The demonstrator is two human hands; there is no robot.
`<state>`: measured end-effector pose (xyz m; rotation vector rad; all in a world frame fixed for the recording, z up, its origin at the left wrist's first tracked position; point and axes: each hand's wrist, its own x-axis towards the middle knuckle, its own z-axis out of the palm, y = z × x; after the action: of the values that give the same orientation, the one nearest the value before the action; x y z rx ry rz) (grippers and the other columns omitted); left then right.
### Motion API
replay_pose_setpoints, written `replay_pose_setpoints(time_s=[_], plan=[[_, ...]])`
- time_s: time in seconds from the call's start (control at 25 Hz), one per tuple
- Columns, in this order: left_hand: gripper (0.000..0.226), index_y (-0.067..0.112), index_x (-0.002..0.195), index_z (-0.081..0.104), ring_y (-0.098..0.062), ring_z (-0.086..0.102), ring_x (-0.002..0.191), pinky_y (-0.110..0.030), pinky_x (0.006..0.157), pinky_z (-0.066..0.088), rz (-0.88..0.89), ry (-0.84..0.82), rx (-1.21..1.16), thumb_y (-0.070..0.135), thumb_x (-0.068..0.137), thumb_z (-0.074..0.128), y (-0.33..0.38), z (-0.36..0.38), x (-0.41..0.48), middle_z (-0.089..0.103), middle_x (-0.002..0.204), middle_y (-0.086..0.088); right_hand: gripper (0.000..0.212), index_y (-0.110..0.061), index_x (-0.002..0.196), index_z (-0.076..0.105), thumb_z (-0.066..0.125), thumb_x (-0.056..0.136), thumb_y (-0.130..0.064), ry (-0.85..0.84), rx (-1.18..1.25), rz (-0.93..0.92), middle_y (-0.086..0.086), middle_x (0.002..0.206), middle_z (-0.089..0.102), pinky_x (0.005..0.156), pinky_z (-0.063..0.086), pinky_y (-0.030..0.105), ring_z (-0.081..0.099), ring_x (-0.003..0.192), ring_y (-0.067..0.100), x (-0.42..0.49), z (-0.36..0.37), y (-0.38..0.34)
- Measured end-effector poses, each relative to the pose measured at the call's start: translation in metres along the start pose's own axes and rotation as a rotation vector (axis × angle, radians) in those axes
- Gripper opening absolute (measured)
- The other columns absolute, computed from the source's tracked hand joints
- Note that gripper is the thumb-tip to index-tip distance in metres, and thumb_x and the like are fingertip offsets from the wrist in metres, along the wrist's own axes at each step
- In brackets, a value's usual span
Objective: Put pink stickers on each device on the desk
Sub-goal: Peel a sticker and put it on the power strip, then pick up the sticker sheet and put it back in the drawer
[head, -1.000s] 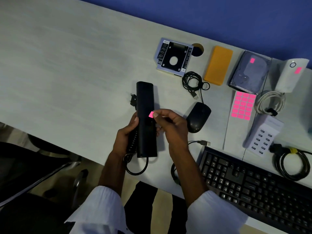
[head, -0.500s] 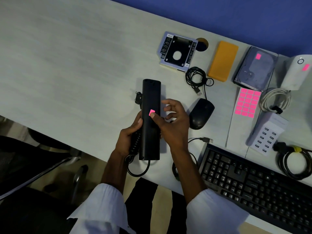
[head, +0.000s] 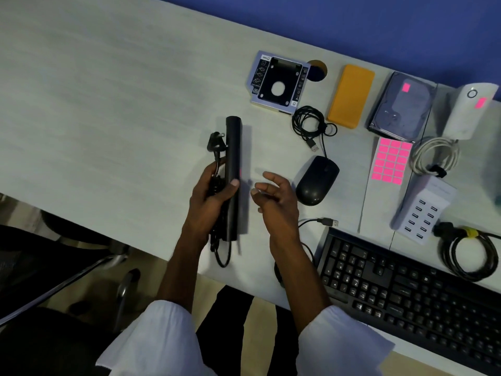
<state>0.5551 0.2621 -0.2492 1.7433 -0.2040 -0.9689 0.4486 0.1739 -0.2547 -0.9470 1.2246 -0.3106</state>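
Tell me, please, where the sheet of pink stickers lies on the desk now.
In the head view the sheet of pink stickers lies flat on the right part of the desk, between the black mouse and the coiled white cable.

Loose white sleeves [head: 162, 340] cover both forearms; the bare wrists carry no jewellery.

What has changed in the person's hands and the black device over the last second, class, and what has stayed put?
The right hand has left the long black device and hangs open beside it. The left hand has turned the device on edge, so only a sliver of the pink sticker shows. The left hand's grip, mouse and sticker sheet are unchanged.
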Motion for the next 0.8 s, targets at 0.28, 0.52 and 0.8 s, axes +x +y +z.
replay_pose_setpoints(time_s=[0.28, 0.52, 0.8], plan=[[0.063, 0.031, 0.147, 0.039, -0.031, 0.060, 0.101, -0.040, 0.071, 0.051, 0.175, 0.362, 1.005, 0.041, 0.089, 0.061, -0.012, 0.017, 0.012, 0.051, 0.123, -0.010, 0.035, -0.019, 0.119, 0.064, 0.064, 0.088, -0.002, 0.045, 0.034, 0.045, 0.008, 0.110, 0.072, 0.083, 0.051, 0.032, 0.067, 0.098, 0.018, -0.007, 0.000, 0.017], [0.068, 0.026, 0.147, 0.036, -0.033, 0.053, 0.106, -0.043, 0.071, 0.051, 0.225, 0.434, 1.149, 0.035, 0.086, 0.064, -0.029, 0.026, 0.023, 0.049, 0.123, -0.015, 0.031, -0.018, 0.118, 0.063, 0.064, 0.090, -0.005, 0.069, 0.068, 0.031, 0.006, 0.104, 0.072, 0.076, 0.051, 0.027, 0.065, 0.091, 0.016, -0.006, -0.010, 0.018], [0.081, 0.018, 0.153, 0.025, -0.039, 0.028, 0.141, -0.053, 0.108, 0.031, 0.404, 0.434, 1.137, 0.035, 0.082, 0.061, -0.020, 0.061, 0.015, 0.027, 0.154, -0.022, 0.027, -0.018, 0.113, 0.066, 0.065, 0.089, -0.006, 0.247, 0.077, -0.081, 0.008, 0.104, 0.073, 0.075, 0.053, 0.024, 0.069, 0.093, 0.022, -0.002, -0.048, 0.007]])
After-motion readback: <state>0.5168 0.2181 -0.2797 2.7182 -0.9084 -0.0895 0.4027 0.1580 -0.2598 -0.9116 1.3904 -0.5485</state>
